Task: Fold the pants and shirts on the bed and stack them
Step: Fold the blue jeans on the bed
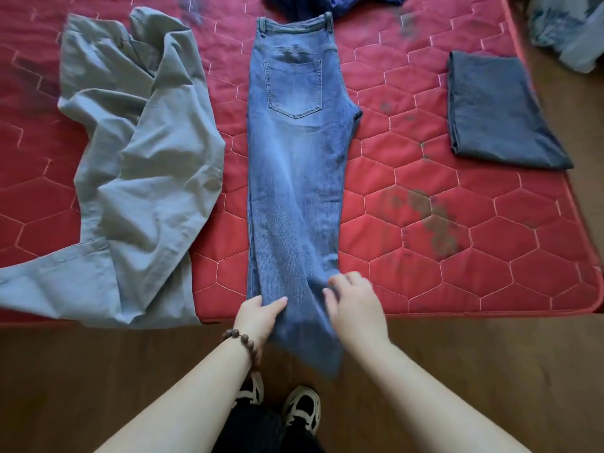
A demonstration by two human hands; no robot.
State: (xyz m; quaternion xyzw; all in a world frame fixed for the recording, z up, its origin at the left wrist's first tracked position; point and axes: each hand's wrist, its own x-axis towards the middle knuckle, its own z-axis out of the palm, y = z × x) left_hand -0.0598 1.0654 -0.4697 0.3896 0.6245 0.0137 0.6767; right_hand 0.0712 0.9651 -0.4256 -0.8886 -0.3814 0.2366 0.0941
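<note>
Jeans [294, 165] lie lengthwise mid-bed, folded leg on leg, hems over near edge | left hand [258, 317] pinches left hem side | right hand [354, 307] grips right side | grey pants [137, 165] crumpled left | folded dark cloth [496, 109] right | red mattress [457, 256]

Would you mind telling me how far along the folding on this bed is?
Done: one dark garment lies folded at the right. In hand: both hands, left and right, grip the jeans, laid lengthwise, legs together, near the mattress edge. Left: the crumpled grey garment, the blue one above, and stacking.
</note>
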